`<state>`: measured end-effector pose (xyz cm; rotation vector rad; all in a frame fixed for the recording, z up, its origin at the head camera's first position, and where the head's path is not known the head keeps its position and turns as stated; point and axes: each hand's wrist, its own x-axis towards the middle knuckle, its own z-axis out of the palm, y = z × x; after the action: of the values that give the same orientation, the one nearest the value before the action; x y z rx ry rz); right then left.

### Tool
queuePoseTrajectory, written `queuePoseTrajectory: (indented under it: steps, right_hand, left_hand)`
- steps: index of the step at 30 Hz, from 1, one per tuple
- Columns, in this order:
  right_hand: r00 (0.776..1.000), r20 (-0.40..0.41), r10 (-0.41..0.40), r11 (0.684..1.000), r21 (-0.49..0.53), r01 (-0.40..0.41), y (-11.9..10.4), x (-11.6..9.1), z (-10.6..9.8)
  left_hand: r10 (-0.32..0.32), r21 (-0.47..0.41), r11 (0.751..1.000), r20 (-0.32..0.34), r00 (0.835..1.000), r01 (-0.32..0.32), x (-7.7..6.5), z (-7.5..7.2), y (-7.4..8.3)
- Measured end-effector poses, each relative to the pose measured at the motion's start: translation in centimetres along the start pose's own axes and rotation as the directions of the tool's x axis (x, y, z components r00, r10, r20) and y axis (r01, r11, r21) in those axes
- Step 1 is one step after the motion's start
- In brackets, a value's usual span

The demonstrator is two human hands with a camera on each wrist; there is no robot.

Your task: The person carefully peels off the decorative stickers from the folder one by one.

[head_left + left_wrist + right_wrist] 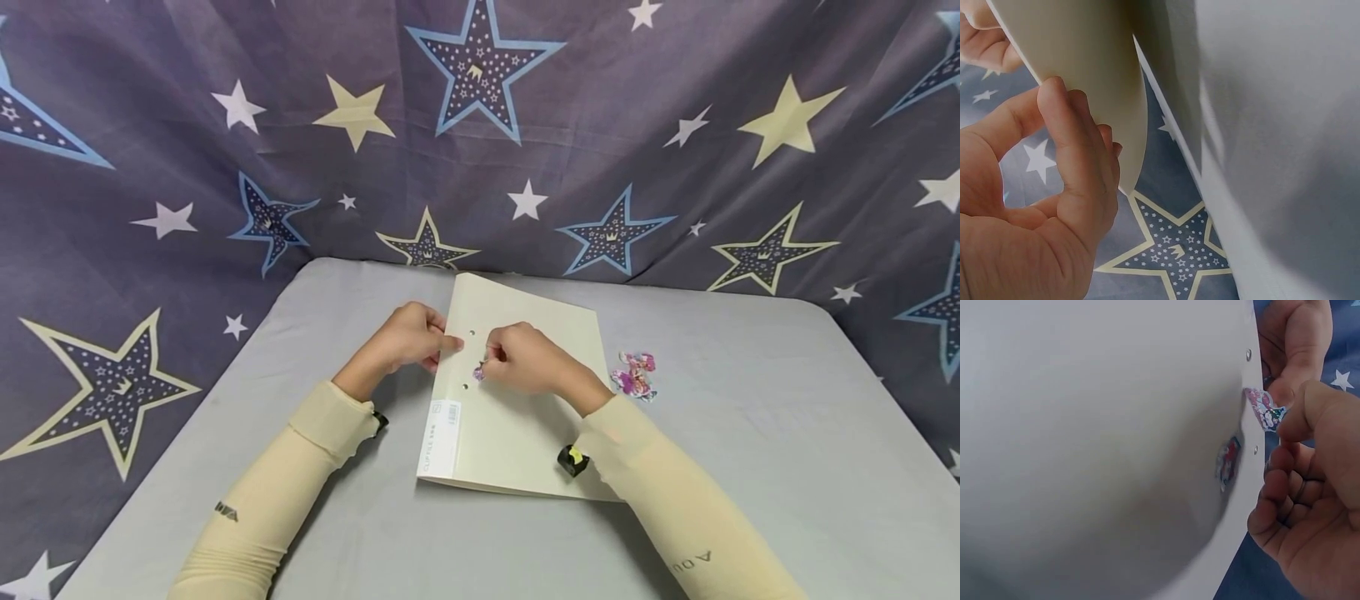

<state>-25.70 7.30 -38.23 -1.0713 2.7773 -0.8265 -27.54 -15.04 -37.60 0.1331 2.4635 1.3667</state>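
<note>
A cream clip file [525, 433] lies on the table with a white label near its lower left corner. Its left edge is pinched between the thumb and fingers of my left hand [411, 335], and in the left wrist view the cover stands lifted there. My right hand [525, 358] pinches a small shiny pink and purple sticker [1266, 409] over the file, between two metal eyelets. Another colourful sticker [1229, 464] shows on the cover close by, hidden behind my right hand in the head view.
Several pink and purple stickers [635, 377] lie in a cluster on the grey table [750, 433], right of the file. A dark curtain with stars [525, 200] hangs behind and to the left. Black wrist cameras sit under both sleeves.
</note>
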Motion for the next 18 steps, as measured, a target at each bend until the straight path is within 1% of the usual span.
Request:
queuePoseTrajectory:
  steps: [7,10,14,18]
  right_hand:
    - [1.000,-0.021,0.017,1.000,0.009,-0.016,1.0,-0.8,-0.3]
    - [0.999,-0.031,0.016,1.000,-0.001,-0.016,1.7,-1.4,-0.8]
    - [0.999,-0.040,0.033,0.999,-0.020,-0.034,3.0,-2.5,-2.0]
    - [0.995,-0.026,0.095,0.995,-0.022,-0.096,4.8,-3.9,-3.6]
  left_hand:
    - [0.001,-0.011,1.000,0.005,1.000,-0.001,-0.1,0.0,-0.1]
    - [0.003,-0.010,1.000,0.001,1.000,-0.003,-0.1,0.0,-0.2]
    - [0.004,-0.012,1.000,0.000,1.000,-0.004,0.0,0.0,-0.2]
    - [0.006,-0.021,1.000,0.006,1.000,-0.006,0.1,0.0,-0.2]
